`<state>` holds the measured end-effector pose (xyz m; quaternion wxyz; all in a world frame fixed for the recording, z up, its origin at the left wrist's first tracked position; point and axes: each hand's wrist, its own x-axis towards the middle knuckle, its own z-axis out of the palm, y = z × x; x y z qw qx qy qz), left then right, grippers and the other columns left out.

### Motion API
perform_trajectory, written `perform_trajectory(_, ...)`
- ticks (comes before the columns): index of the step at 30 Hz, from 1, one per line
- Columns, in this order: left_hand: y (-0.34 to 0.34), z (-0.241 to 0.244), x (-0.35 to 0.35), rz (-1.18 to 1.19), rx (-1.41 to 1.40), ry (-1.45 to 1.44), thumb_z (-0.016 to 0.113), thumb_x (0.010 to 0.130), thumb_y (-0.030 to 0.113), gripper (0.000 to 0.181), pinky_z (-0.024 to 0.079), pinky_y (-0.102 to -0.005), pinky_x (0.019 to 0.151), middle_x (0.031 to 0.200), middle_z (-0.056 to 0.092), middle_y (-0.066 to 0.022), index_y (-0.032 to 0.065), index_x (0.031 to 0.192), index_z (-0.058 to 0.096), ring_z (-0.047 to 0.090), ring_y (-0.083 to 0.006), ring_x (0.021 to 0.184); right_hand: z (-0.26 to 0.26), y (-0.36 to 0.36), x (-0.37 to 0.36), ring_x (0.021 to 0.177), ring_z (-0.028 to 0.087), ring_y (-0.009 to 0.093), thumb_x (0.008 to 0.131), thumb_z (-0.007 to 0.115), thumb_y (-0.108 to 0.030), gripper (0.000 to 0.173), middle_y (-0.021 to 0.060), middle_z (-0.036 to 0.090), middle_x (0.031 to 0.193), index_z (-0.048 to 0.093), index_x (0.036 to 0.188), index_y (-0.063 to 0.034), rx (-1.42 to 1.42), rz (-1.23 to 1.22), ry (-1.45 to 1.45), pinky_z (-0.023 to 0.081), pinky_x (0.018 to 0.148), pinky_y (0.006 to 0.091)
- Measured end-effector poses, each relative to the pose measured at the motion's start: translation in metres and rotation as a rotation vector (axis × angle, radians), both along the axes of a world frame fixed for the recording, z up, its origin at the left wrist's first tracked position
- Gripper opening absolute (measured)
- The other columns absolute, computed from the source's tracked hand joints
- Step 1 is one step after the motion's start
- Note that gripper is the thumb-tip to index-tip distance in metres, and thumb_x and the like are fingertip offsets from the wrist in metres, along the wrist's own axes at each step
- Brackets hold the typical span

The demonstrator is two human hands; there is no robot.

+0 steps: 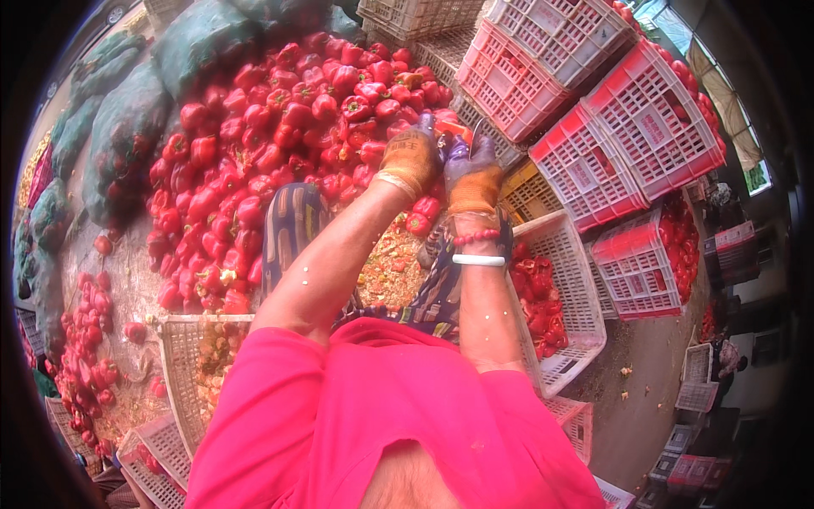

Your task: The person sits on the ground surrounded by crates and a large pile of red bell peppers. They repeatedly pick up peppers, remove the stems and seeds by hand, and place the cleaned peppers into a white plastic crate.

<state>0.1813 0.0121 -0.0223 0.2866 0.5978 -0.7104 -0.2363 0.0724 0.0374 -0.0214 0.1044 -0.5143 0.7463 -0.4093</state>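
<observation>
My left hand, in an orange and purple work glove, grips a red bell pepper that looks cut open and is partly covered by the gloves. Close beside it, my right hand wears a similar glove and holds a thin, curved metal blade; its handle is hidden in the fist. Both hands are over the right edge of a large heap of red bell peppers. Between my knees, pale seeds and pepper scraps cover the ground.
A plastic crate at my right holds red pepper pieces. Another crate at my left contains cores. Stacked pepper crates rise at the right. Filled green mesh sacks border the heap on the left.
</observation>
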Motion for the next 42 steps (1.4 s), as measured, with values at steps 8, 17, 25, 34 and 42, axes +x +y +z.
perform_trajectory(8, -0.041, -0.06, 0.003, 0.067, 0.665, 1.544, 0.058, 0.1, 0.032, 0.036, 0.059, -0.0349, 0.07, 0.107, 0.066, -0.0169, 0.0086, 0.126, 0.051, 0.069, -0.0279, 0.087, 0.026, 0.006, -0.067, 0.056, 0.068, 0.027, 0.096, 0.059, -0.029, 0.034, 0.0183, 0.07, 0.082, 0.058, 0.113, 0.0003, -0.133, -0.181, -0.321, 0.052, 0.05, 0.037)
perform_trajectory(17, -0.024, -0.067, 0.05, -0.43, 0.445, 1.328, 0.065, 0.093, 0.025, 0.058, 0.053, -0.029, 0.067, 0.103, 0.07, -0.0139, 0.0093, 0.143, 0.039, 0.065, -0.0194, 0.076, 0.004, 0.045, -0.234, 0.059, 0.066, 0.022, 0.092, 0.068, -0.034, 0.054, 0.013, 0.069, 0.09, 0.052, 0.138, -0.0117, 0.311, -0.39, -0.216, 0.051, 0.05, 0.036)
perform_trajectory(25, -0.041, -0.097, 0.033, -0.564, -0.354, 0.407, 0.075, 0.074, 0.003, 0.101, 0.052, -0.0373, 0.08, 0.12, 0.066, -0.0169, 0.0053, 0.156, 0.016, 0.067, -0.031, 0.092, -0.022, -0.036, -0.033, 0.059, 0.058, 0.007, 0.095, 0.065, -0.021, 0.027, 0.0063, 0.07, 0.081, 0.066, 0.116, -0.004, 0.413, 0.592, -0.633, 0.046, 0.052, 0.0254)
perform_trajectory(34, -0.072, -0.109, 0.014, 0.229, 0.844, 1.864, 0.032, 0.099, 0.066, 0.069, 0.055, -0.0357, 0.06, 0.094, 0.071, -0.0085, 0.0047, 0.114, 0.06, 0.067, -0.0199, 0.07, -0.066, -0.086, -0.001, 0.058, 0.061, 0.012, 0.099, 0.06, -0.018, 0.015, 0.0049, 0.068, 0.074, 0.066, 0.101, -0.0043, -0.325, 0.477, -0.232, 0.048, 0.056, 0.0285)
perform_trajectory(42, -0.071, -0.099, 0.01, 0.061, 0.724, 1.763, 0.06, 0.095, 0.054, 0.049, 0.036, -0.027, 0.043, 0.076, 0.064, -0.0063, 0.0067, 0.108, 0.065, 0.054, -0.0155, 0.053, -0.092, -0.082, 0.002, 0.059, 0.061, 0.018, 0.102, 0.05, -0.037, 0.037, 0.0121, 0.067, 0.091, 0.054, 0.126, -0.0083, 0.434, 0.2, -1.29, 0.043, 0.043, 0.0303)
